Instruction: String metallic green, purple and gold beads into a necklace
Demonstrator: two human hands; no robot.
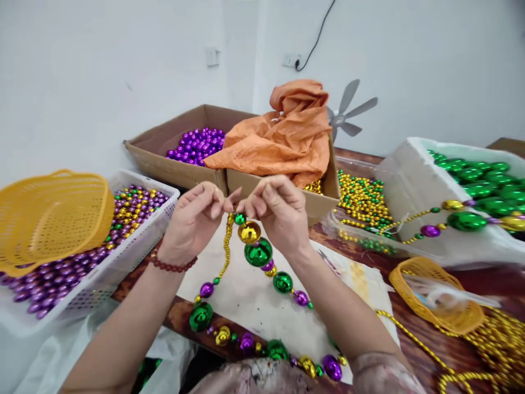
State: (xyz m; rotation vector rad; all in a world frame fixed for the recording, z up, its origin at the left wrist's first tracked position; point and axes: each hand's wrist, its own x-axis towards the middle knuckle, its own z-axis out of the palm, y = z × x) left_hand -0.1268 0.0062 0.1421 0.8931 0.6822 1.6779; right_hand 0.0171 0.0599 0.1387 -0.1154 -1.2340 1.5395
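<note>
Hands [192, 219] together, pinching bead string [259, 253] — cardboard box [176, 172] holding purple beads [199, 144], white basket [94, 295] holding multicoloured beads [134, 210].

Left hand [191, 221] and right hand [283, 213] close together, fingertips [228, 206] pinched, forearms [127, 328] angled inward

Beaded wrist, mottled sleeve

Two bare hands. Left hand [191, 219]: fingers uncovered; at the wrist, a bracelet [174, 267] of small, round, dark reddish-brown beads, single row, closely strung. Left forearm [123, 334] bare as far as it shows.

Right hand [285, 210]: fingers and wrist likewise bare. Right forearm [342, 301] uncovered up to a loose sleeve [383, 375] near the elbow, dusty mauve-pink, softly wrinkled.

Garment front [262, 377] at the lower edge: similar muted pink, mottled with grey and darker blotches; pattern too blurred to make out.
</note>
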